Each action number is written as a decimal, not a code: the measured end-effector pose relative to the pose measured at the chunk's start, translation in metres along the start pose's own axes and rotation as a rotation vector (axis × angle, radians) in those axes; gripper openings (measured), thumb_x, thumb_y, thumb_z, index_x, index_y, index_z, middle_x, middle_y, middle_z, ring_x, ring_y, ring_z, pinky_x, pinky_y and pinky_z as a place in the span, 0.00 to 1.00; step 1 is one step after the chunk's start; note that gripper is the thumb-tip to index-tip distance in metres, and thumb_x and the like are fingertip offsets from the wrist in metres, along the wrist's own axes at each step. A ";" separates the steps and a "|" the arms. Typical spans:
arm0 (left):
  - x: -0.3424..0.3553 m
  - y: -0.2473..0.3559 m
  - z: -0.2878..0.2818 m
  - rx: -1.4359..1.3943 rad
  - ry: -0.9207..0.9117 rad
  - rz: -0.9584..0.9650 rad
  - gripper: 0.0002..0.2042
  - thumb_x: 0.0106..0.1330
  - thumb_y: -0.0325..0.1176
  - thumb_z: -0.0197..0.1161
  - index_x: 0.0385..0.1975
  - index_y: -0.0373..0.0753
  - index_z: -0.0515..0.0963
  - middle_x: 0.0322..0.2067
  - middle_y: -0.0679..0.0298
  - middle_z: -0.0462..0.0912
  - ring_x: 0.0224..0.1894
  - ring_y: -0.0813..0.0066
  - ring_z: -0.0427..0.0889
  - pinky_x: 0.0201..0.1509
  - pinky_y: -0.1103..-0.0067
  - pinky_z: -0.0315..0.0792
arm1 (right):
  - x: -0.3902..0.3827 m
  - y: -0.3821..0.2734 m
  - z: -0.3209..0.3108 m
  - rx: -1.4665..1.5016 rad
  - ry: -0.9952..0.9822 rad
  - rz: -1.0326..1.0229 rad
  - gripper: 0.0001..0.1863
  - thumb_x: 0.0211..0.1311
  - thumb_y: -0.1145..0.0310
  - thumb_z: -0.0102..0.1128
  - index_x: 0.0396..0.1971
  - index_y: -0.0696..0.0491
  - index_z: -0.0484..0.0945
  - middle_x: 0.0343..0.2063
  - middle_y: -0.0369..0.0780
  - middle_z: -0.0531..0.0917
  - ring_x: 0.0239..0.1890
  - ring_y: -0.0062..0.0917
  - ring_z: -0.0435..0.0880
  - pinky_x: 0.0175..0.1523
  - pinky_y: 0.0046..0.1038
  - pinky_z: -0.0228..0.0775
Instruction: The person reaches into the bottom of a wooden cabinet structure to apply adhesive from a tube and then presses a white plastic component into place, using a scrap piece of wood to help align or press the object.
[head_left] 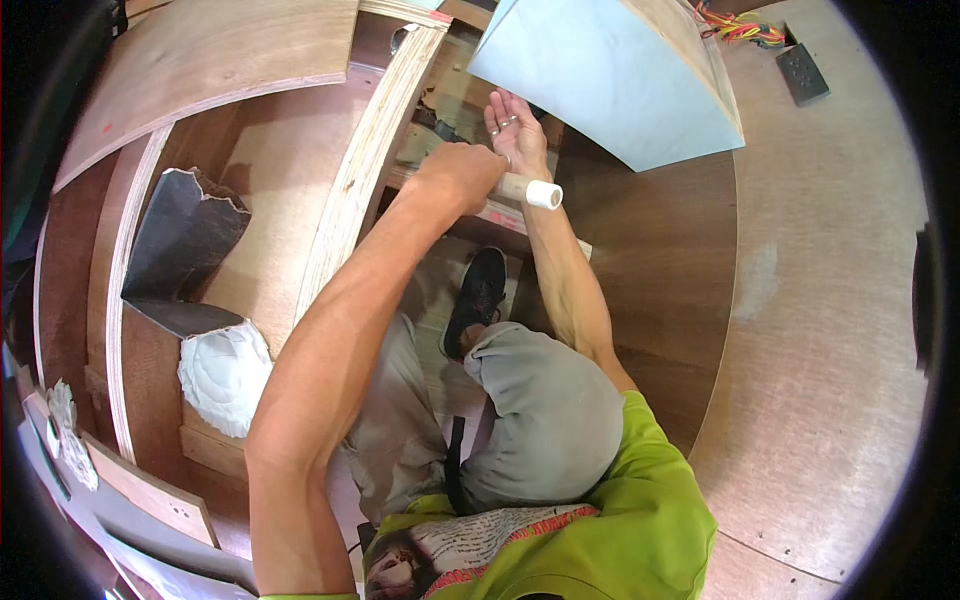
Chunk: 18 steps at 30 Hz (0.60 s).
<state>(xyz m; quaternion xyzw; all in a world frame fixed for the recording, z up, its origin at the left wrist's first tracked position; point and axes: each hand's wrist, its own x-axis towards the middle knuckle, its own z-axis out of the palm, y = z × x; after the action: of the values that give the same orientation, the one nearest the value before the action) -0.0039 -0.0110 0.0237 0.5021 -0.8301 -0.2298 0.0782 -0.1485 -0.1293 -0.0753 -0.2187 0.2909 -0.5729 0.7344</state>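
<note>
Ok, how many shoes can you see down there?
1: a black shoe on the floor between the plywood edge and the bent knee. A second one may be hidden under the leg.

A plywood floor (830,330) is seen at the right, brown and scuffed, with a pale smear near its middle. On it, near the top edge, a dark flat rectangular device (802,73) is laid, and a bundle of red and yellow wires (738,27) is spread just beside it. At the left, inside a plywood cabinet frame (372,160), a torn black sheet (180,240) and a white moulded piece (227,375) are rested on the wooden shelf panel (285,170).
</note>
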 end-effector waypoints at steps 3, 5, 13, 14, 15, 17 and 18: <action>-0.005 0.003 -0.005 0.016 -0.068 0.000 0.15 0.51 0.22 0.57 0.40 0.41 0.78 0.36 0.53 0.83 0.41 0.53 0.81 0.44 0.63 0.75 | 0.000 0.003 0.007 -0.026 -0.041 0.039 0.15 0.61 0.72 0.57 0.48 0.54 0.72 0.48 0.38 0.78 0.51 0.28 0.77 0.57 0.33 0.69; -0.007 0.004 -0.005 0.029 -0.114 0.011 0.15 0.51 0.21 0.59 0.40 0.41 0.78 0.36 0.53 0.83 0.41 0.54 0.81 0.44 0.63 0.75 | 0.004 0.005 0.013 -0.044 -0.089 0.065 0.15 0.61 0.72 0.57 0.48 0.55 0.72 0.48 0.39 0.78 0.53 0.29 0.76 0.58 0.34 0.69; -0.007 0.006 -0.007 0.044 -0.239 0.010 0.17 0.50 0.22 0.61 0.42 0.43 0.77 0.36 0.56 0.83 0.43 0.56 0.81 0.46 0.63 0.75 | 0.020 0.018 0.033 -0.114 -0.124 0.144 0.15 0.63 0.72 0.53 0.49 0.58 0.71 0.47 0.42 0.78 0.50 0.31 0.77 0.54 0.35 0.72; -0.007 0.004 -0.005 0.046 -0.240 0.014 0.17 0.50 0.23 0.61 0.42 0.43 0.77 0.36 0.56 0.83 0.43 0.56 0.81 0.46 0.63 0.75 | 0.021 0.021 0.035 -0.115 -0.126 0.152 0.15 0.63 0.73 0.53 0.49 0.59 0.71 0.47 0.42 0.78 0.49 0.31 0.78 0.53 0.35 0.73; -0.006 0.003 -0.004 0.049 -0.241 0.018 0.17 0.50 0.23 0.62 0.42 0.43 0.77 0.36 0.56 0.83 0.43 0.56 0.81 0.46 0.63 0.75 | 0.021 0.023 0.036 -0.110 -0.114 0.157 0.14 0.64 0.73 0.53 0.49 0.59 0.71 0.46 0.42 0.79 0.49 0.30 0.78 0.53 0.34 0.73; -0.006 0.003 -0.004 0.050 -0.237 0.021 0.16 0.50 0.23 0.62 0.41 0.43 0.77 0.36 0.56 0.83 0.43 0.56 0.81 0.46 0.63 0.75 | 0.023 0.025 0.037 -0.103 -0.092 0.162 0.14 0.64 0.73 0.53 0.48 0.59 0.71 0.45 0.42 0.79 0.48 0.30 0.79 0.51 0.33 0.75; -0.006 0.003 -0.004 0.047 -0.233 0.020 0.16 0.50 0.24 0.62 0.41 0.42 0.77 0.36 0.56 0.83 0.43 0.56 0.81 0.46 0.63 0.74 | 0.023 0.026 0.037 -0.109 -0.089 0.159 0.14 0.64 0.72 0.54 0.48 0.59 0.71 0.44 0.42 0.79 0.47 0.30 0.79 0.51 0.33 0.75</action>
<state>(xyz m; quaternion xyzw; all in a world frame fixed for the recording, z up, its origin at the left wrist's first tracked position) -0.0021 -0.0057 0.0294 0.4654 -0.8436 -0.2662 -0.0284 -0.1012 -0.1459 -0.0691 -0.2597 0.3054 -0.4858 0.7767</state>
